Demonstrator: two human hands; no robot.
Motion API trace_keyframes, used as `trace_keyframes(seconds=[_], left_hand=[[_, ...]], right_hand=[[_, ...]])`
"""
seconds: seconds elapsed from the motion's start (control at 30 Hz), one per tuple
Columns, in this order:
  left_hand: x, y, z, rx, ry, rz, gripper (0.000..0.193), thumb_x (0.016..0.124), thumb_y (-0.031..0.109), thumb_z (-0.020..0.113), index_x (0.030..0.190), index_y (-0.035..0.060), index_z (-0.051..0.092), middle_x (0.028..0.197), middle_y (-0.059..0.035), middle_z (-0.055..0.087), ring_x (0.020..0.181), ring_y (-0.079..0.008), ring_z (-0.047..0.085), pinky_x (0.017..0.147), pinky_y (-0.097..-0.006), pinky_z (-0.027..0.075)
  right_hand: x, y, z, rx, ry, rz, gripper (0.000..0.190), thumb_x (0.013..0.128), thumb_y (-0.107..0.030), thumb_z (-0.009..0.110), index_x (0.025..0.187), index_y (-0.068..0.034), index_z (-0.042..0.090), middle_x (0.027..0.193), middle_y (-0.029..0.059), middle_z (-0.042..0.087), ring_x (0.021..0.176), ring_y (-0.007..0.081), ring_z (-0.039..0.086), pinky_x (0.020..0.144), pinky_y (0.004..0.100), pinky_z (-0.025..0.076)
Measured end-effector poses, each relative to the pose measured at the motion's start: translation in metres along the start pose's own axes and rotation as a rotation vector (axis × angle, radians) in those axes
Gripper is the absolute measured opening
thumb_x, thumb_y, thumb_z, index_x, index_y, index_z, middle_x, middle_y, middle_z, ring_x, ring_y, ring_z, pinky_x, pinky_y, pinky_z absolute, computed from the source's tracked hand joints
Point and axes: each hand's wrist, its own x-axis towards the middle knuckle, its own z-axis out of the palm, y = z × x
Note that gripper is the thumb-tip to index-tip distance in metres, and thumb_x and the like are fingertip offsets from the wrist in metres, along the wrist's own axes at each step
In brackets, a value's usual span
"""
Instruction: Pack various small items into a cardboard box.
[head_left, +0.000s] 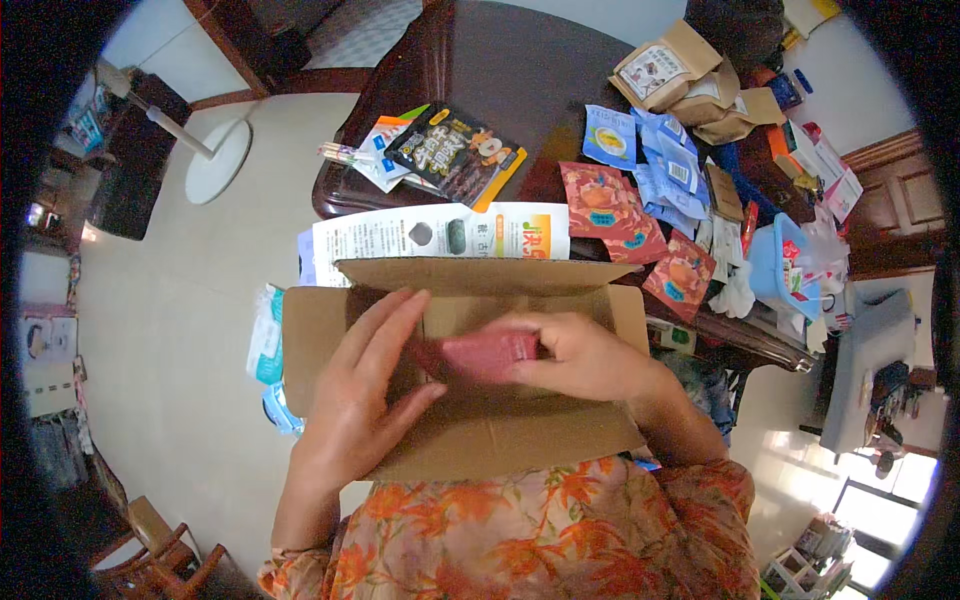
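Note:
An open cardboard box (495, 442) with its flaps spread stands before me, close against my body. My right hand (577, 356) holds a red packet (487, 356) over the box opening, its outline blurred. Over the left side of the box, my left hand (367, 379) has its fingers and thumb apart and grips nothing. Its fingertips are near the packet's left end. Past the back flap lie several red packets (604, 199) of the same colour on the dark table. My hands hide part of the box's inside.
A printed sheet (442, 232) and a black snack bag (457, 157) lie on the dark wooden table (510, 60). Blue packets (675, 176), brown paper bags (667, 67) and a light-blue plastic basket (780, 262) crowd its right side. A fan's white base (219, 161) stands on the floor.

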Motion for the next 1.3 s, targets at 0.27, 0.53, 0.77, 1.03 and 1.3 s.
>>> trace_keyframes(seconds=[0.27, 0.53, 0.77, 1.03, 1.3], left_hand=[[0.004, -0.005, 0.016, 0.011, -0.349, -0.028, 0.040, 0.083, 0.014, 0.067, 0.121, 0.0060, 0.058, 0.092, -0.0202, 0.066, 0.083, -0.0373, 0.064, 0.071, -0.0430, 0.051], [-0.016, -0.029, 0.019, -0.029, -0.204, -0.097, 0.024, 0.088, 0.003, 0.058, 0.111, -0.0008, 0.064, 0.098, -0.0213, 0.067, 0.089, -0.0358, 0.066, 0.076, -0.0393, 0.052], [-0.013, -0.021, 0.019, -0.016, -0.063, -0.141, 0.027, 0.088, 0.001, 0.057, 0.115, -0.0014, 0.061, 0.105, -0.0203, 0.066, 0.094, -0.0334, 0.066, 0.081, -0.0364, 0.051], [-0.012, -0.014, 0.020, 0.518, -0.067, -0.085, 0.032, 0.086, 0.006, 0.057, 0.118, 0.0010, 0.060, 0.109, -0.0175, 0.065, 0.094, -0.0321, 0.064, 0.079, -0.0381, 0.052], [0.002, -0.007, 0.015, 0.543, -0.480, -0.145, 0.043, 0.085, 0.024, 0.060, 0.122, 0.0036, 0.056, 0.105, -0.0117, 0.055, 0.091, -0.0317, 0.061, 0.069, -0.0414, 0.053]], right_hand=[[-0.006, 0.009, 0.014, -0.407, 0.008, -0.308, 0.034, 0.089, -0.011, 0.057, 0.123, -0.004, 0.057, 0.120, 0.0140, 0.060, 0.110, 0.0290, 0.058, 0.094, 0.0386, 0.046], [-0.092, 0.040, -0.066, -0.820, 0.937, 0.087, 0.039, 0.081, -0.011, 0.067, 0.118, -0.006, 0.058, 0.121, 0.0143, 0.057, 0.112, 0.0247, 0.055, 0.084, 0.0341, 0.049], [-0.115, 0.109, -0.075, -0.844, 1.321, 0.151, 0.055, 0.075, -0.001, 0.069, 0.127, -0.006, 0.051, 0.131, 0.0167, 0.046, 0.114, 0.0244, 0.050, 0.076, 0.0306, 0.052], [-0.105, 0.118, -0.076, -0.250, 1.611, 0.018, 0.058, 0.078, 0.004, 0.067, 0.131, 0.000, 0.045, 0.126, 0.0126, 0.048, 0.104, 0.0176, 0.054, 0.078, 0.0287, 0.052], [-0.086, 0.113, -0.062, 0.206, 1.539, -0.049, 0.058, 0.088, 0.002, 0.057, 0.140, 0.001, 0.032, 0.118, 0.0131, 0.054, 0.102, 0.0195, 0.058, 0.080, 0.0302, 0.053]])
